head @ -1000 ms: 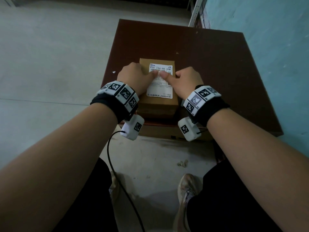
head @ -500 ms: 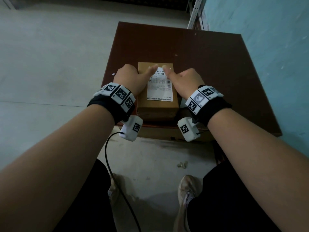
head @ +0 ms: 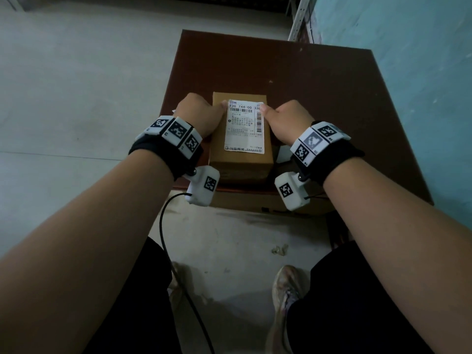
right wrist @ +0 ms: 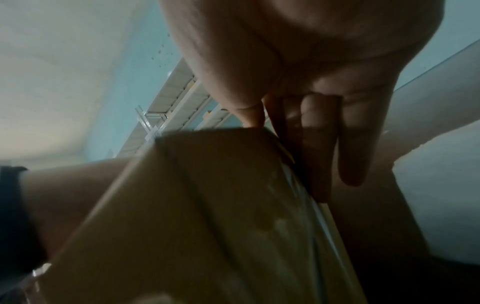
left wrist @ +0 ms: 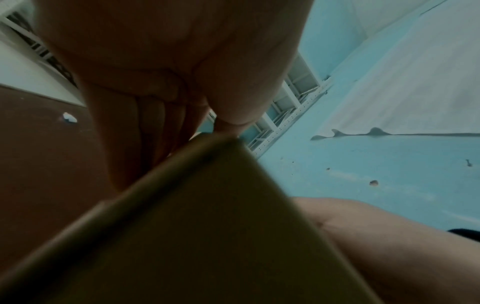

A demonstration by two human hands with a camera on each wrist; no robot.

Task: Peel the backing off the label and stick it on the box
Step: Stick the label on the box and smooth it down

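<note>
A brown cardboard box (head: pixel 217 152) stands near the front edge of the dark brown table (head: pixel 319 98). A white printed label (head: pixel 244 129) lies flat on the box's top. My left hand (head: pixel 198 118) is at the box's left side, its thumb pressing the label's far left corner. My right hand (head: pixel 283 121) mirrors it, thumb on the far right corner. In the left wrist view the straight fingers (left wrist: pixel 145 133) lie along the box (left wrist: pixel 207 226). The right wrist view shows straight fingers (right wrist: pixel 353 144) down the side of the box (right wrist: pixel 194 205).
A white piece of paper (head: pixel 282 155) lies on the table between the box and my right wrist. A tiny white scrap (head: pixel 174 110) sits at the table's left edge. A blue wall (head: pixel 421 98) runs along the right, with a metal shelf upright (head: pixel 298 19) behind.
My thumbs met at the middle of the label, slid to its far edge, then spread apart to the two far corners. The box stayed put.
</note>
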